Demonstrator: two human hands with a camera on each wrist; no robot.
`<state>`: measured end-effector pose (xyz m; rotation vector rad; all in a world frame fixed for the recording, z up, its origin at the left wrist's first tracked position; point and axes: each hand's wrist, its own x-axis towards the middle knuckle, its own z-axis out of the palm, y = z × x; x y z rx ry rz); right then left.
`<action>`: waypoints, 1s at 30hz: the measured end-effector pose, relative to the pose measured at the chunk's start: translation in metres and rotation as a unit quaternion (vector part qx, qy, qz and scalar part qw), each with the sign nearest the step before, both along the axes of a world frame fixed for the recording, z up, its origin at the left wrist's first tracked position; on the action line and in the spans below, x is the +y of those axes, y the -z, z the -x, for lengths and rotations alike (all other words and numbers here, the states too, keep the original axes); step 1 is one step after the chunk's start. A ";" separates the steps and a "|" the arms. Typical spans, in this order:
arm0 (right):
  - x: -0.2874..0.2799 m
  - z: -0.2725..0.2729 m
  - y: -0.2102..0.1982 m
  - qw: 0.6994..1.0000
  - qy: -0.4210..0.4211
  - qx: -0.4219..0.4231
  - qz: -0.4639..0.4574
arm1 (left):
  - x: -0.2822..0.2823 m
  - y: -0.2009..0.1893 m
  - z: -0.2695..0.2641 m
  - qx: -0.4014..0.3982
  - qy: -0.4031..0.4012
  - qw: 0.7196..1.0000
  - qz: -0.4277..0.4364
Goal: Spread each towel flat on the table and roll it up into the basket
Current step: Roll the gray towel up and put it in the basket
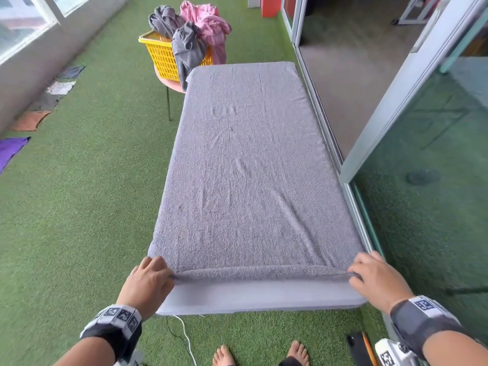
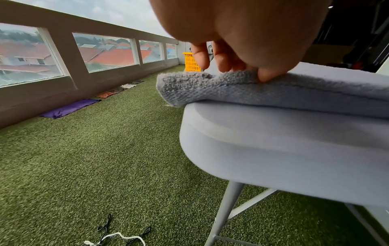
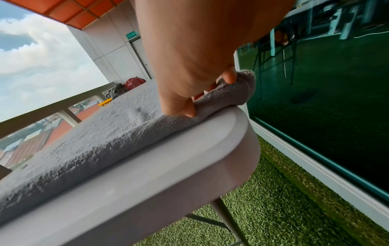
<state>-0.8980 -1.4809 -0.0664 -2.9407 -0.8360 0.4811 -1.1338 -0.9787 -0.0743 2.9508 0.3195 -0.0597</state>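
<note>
A large grey towel (image 1: 245, 165) lies spread flat over almost the whole grey table (image 1: 253, 297). Its near edge is folded over into a thin first roll (image 1: 261, 272). My left hand (image 1: 150, 278) pinches the roll's left end (image 2: 210, 86), thumb under and fingers on top. At the right end (image 3: 229, 93) of that roll my right hand (image 1: 375, 278) pinches the cloth in the same manner. The yellow basket (image 1: 161, 55) stands beyond the table's far left corner on a pink stool, with grey and pink towels (image 1: 195, 33) heaped in it and hanging over its rim.
Green artificial turf (image 1: 79, 207) surrounds the table. Several cloths (image 1: 31, 120) lie along the left wall. A glass sliding door (image 1: 422, 180) runs close along the table's right side. A phone and pencil (image 1: 361, 350), cables and my bare feet are on the turf near me.
</note>
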 end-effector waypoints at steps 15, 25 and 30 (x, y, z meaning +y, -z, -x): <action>0.009 -0.002 -0.004 0.998 0.038 -0.010 -0.058 | -0.007 0.002 -0.003 -0.020 0.007 0.999 0.024; 0.001 0.003 -0.008 1.000 -0.007 0.021 0.005 | -0.002 -0.002 0.005 0.010 0.014 1.000 0.000; 0.009 -0.012 -0.011 0.998 0.005 0.052 0.021 | -0.003 -0.009 -0.004 0.005 -0.011 1.000 -0.016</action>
